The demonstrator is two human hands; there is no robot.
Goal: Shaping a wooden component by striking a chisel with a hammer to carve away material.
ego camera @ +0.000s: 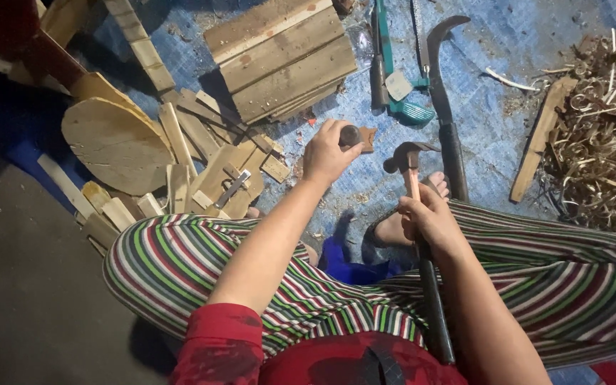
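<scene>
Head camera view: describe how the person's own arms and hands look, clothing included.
Both arms are bare from the short red sleeves down. The left hand and right hand are bare too: no gloves, rings, watch or bracelets show. The red top meets loose trousers striped in green, red, white and dark.

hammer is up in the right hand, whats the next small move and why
Probably a short, light tap downward. The right hand holds the claw hammer with the pale wooden handle raised beside the left hand, whose grip pinches a small dark round piece against a small reddish wood block. The fingers sit close to the target, so a gentle strike seems safest.
</scene>
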